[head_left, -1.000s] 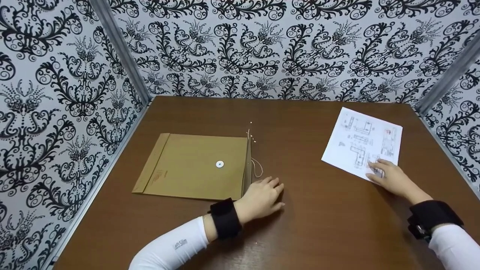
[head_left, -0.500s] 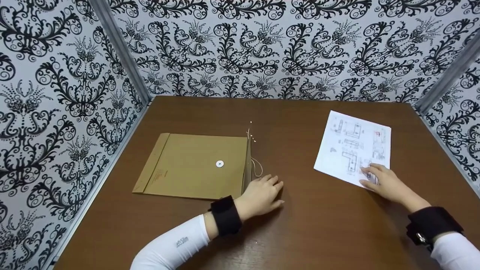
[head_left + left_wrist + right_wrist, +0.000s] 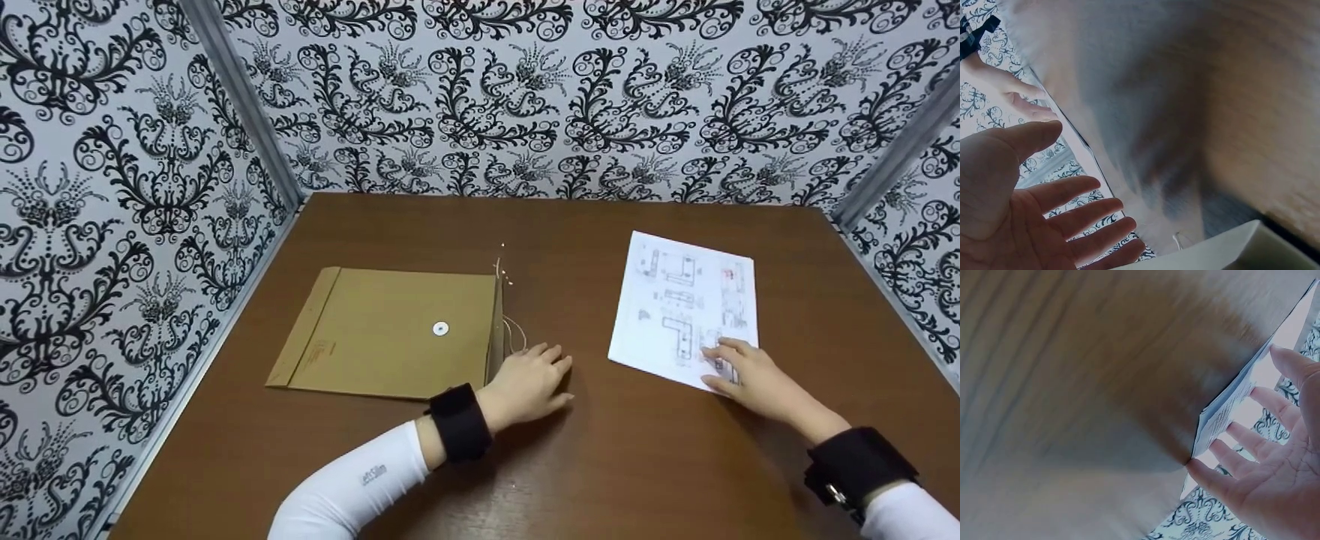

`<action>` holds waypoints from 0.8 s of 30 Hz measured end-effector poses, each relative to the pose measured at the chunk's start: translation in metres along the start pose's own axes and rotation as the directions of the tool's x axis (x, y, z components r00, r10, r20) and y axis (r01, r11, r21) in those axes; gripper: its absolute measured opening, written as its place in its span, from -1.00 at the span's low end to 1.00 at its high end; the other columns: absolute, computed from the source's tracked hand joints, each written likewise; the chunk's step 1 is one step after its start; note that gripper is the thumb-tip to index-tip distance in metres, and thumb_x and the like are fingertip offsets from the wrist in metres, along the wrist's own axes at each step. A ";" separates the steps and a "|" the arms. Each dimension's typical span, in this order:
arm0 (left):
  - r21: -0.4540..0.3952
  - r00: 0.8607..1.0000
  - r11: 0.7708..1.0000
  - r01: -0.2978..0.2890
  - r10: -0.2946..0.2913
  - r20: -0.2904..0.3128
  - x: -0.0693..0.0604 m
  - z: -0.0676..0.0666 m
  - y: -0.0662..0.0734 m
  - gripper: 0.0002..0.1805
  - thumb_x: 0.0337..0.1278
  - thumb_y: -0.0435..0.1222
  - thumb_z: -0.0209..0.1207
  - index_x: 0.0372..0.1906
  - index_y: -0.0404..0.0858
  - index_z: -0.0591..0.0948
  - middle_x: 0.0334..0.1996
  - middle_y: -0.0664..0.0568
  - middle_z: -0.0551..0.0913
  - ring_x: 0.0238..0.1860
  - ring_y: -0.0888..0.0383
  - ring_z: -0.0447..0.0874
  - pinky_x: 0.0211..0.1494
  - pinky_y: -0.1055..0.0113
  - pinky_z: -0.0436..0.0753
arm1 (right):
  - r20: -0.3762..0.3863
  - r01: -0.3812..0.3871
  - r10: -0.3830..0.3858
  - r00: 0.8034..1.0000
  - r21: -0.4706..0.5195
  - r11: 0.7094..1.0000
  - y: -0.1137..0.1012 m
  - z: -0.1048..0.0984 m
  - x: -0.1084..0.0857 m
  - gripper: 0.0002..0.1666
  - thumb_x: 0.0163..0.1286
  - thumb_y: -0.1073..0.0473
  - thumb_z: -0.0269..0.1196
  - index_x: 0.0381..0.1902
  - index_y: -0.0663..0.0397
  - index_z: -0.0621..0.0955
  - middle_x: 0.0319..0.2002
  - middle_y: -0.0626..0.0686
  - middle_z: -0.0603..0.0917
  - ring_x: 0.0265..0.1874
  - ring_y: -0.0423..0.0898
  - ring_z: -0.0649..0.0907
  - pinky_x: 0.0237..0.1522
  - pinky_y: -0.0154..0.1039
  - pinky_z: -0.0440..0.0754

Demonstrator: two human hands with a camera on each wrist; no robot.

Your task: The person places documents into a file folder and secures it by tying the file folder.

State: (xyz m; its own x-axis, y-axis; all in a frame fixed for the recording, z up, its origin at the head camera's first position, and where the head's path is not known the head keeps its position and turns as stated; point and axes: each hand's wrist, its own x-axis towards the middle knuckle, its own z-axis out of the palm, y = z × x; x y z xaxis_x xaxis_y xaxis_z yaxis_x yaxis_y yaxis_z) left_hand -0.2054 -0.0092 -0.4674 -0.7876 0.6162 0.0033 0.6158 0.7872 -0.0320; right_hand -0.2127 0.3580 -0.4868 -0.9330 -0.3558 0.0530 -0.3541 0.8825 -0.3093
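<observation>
A stack of white paper sheets (image 3: 645, 330) printed with technical drawings lies on the right half of the table. My right hand (image 3: 761, 382) rests on its near right corner, fingertips pressing the top sheet. In the right wrist view the fingers (image 3: 1241, 464) are extended against the paper. To the left lies a brown kraft envelope (image 3: 390, 337) with a white button (image 3: 440, 328), its right end slightly parted. Beside that end my left hand (image 3: 529, 386) rests, fingers spread and holding nothing. In the left wrist view the palm (image 3: 994, 208) shows bare.
A thin string (image 3: 517, 330) trails from the envelope's right end. The brown wooden table (image 3: 577, 465) reaches back to patterned walls (image 3: 525, 97), with grey strips (image 3: 240, 105) at the corners. Bare tabletop lies between the envelope and the sheets.
The paper sheets have slid left and toward me under my right hand, turning slightly. My left hand has barely moved; the envelope lies as before.
</observation>
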 end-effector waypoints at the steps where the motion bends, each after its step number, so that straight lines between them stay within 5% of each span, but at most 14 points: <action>1: -0.003 1.000 1.000 0.001 -0.001 0.004 0.001 0.000 0.000 -0.36 0.39 0.13 0.15 0.42 -0.10 0.51 0.41 0.00 0.55 0.42 0.02 0.55 0.39 0.13 0.61 | -0.004 0.008 -0.008 1.000 -0.006 1.000 -0.002 0.001 -0.001 -0.46 0.40 0.14 0.35 0.20 0.38 0.57 0.26 0.62 0.44 0.19 0.67 0.45 0.17 0.50 0.43; 24: 0.009 0.998 1.000 -0.010 0.009 0.066 0.017 -0.003 0.000 -0.28 0.40 0.16 0.13 0.49 -0.14 0.43 0.48 -0.04 0.47 0.46 0.00 0.50 0.42 0.18 0.58 | -0.017 0.028 -0.029 0.999 -0.039 0.999 -0.047 0.016 -0.005 -0.48 0.36 0.07 0.39 0.17 0.25 0.62 0.27 0.50 0.51 0.22 0.54 0.52 0.17 0.38 0.55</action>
State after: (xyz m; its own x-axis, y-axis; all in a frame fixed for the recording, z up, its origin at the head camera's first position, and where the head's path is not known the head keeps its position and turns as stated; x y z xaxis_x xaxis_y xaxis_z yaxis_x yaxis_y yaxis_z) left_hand -0.2186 0.0019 -0.4640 -0.7817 0.6205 -0.0627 0.6232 0.7809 -0.0411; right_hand -0.1899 0.3133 -0.4874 -0.9233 -0.3760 0.0782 -0.3826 0.8835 -0.2703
